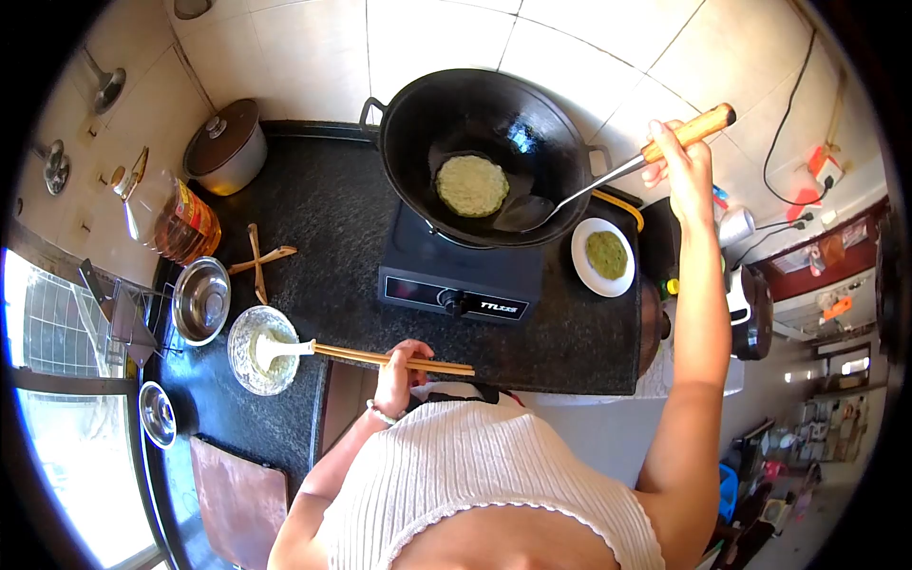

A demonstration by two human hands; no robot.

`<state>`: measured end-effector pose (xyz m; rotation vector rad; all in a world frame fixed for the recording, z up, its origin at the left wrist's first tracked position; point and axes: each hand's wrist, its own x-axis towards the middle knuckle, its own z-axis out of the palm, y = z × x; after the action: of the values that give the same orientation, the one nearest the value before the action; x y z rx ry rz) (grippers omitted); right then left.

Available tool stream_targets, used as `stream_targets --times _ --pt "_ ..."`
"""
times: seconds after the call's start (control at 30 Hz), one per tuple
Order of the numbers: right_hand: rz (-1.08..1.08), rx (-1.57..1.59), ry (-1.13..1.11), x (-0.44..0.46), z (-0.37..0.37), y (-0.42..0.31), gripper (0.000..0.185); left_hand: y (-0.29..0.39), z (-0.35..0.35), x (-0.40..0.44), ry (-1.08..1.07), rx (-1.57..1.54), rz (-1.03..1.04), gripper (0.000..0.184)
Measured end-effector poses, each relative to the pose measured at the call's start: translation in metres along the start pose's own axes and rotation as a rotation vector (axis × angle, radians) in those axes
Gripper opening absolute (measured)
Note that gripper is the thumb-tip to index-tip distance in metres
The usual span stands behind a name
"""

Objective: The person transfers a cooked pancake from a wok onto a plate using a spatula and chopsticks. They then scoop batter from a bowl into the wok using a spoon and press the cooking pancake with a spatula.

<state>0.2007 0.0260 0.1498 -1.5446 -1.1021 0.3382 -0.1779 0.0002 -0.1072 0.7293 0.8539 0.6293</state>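
Observation:
My right hand (682,166) is closed around the wooden handle of a metal wok spatula (600,180), whose dark blade is low inside the black wok (418,123). A round, pale green pancake (472,186) lies in the wok, just left of the blade. My left hand (403,372) is closed on a pair of wooden chopsticks (356,355) near the counter's front edge. They point left to a bowl of pale batter (263,378), where a white spoon (287,349) rests. The wok sits on a black cooktop (456,285) with a front knob.
Right of the cooktop is a white plate (580,255) with a green pancake. At left stand a lidded pot (249,157), an oil bottle (173,217), a crossed wooden stand (258,260) and steel bowls (201,300). A cutting board (239,503) lies at front left.

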Motion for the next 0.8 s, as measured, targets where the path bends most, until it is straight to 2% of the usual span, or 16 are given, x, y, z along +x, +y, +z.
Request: stream_targets --times 0.27,0.47,0.8 --pt "-0.088 -0.119 -0.029 0.005 0.000 -0.013 0.022 0.001 0.002 -0.002 0.017 -0.011 -0.004 0.035" --pt "-0.251 -0.017 -0.117 -0.006 0.015 -0.016 0.016 -0.005 -0.001 0.001 0.012 -0.046 -0.007 0.034" --pt "-0.296 0.122 -0.286 -0.013 0.071 -0.009 0.012 -0.001 0.008 -0.001 0.050 0.002 -0.022 0.034"
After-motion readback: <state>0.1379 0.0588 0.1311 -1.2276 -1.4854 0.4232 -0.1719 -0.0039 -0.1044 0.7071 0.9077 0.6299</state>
